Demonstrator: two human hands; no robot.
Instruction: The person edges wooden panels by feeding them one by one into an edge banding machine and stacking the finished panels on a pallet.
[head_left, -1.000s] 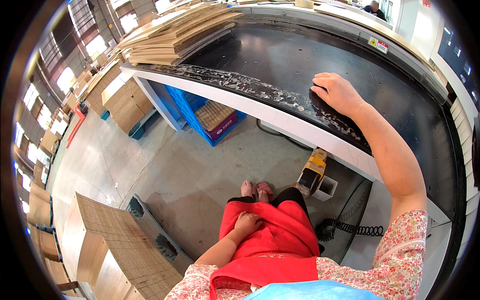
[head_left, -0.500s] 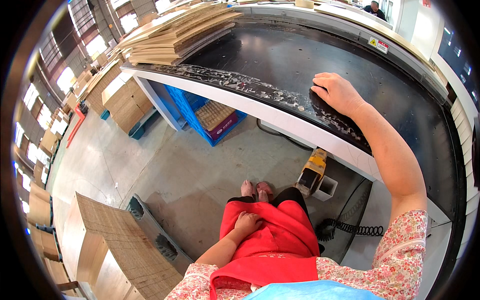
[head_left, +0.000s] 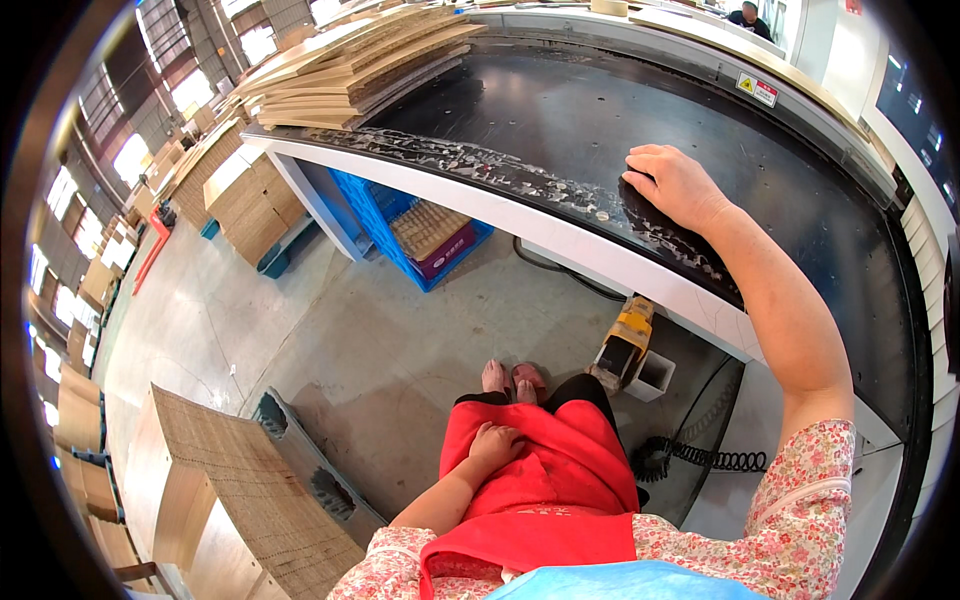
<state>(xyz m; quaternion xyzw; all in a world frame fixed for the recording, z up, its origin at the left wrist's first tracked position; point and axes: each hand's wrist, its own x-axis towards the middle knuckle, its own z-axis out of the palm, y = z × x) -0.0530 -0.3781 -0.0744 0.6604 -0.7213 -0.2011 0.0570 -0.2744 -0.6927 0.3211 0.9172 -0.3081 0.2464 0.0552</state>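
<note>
No movement since the earlier frames: both hands hold position. Right hand (head_left: 676, 185) lies palm down, fingers loosely curled, on the black surface (head_left: 560, 110) near its debris-strewn front edge (head_left: 520, 180). Left hand (head_left: 495, 445) rests relaxed on the red apron (head_left: 545, 480), holding nothing.

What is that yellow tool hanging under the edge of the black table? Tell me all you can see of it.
The yellow power tool looks like a handheld drill or driver, with a yellow body and dark parts. It sits tilted below the white front edge of the black worktable, beside a small pale square tube. A black coiled cable lies on the floor nearby; whether it joins the tool cannot be told. Neither hand touches it: the right hand rests on the tabletop.
</note>
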